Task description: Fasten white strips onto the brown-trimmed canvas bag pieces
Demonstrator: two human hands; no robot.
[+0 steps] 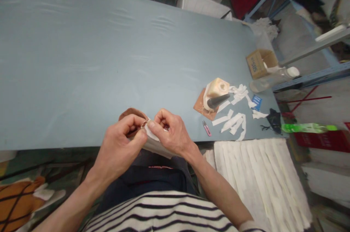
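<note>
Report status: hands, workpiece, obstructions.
Left hand, right hand pinching brown-and-white soft piece. Piece at near edge of blue-grey table. Pink-handled snips lie right, clear of both hands.

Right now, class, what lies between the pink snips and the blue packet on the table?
In the head view, loose white strips lie between the pink snips and the blue packet.

Surface [95, 49] ran open ahead of left hand [117, 142]; container [217, 89], snips [207, 128] and white strips [222, 118] blocked a low pass rightward from right hand [173, 133], box [255, 65] beyond.
</note>
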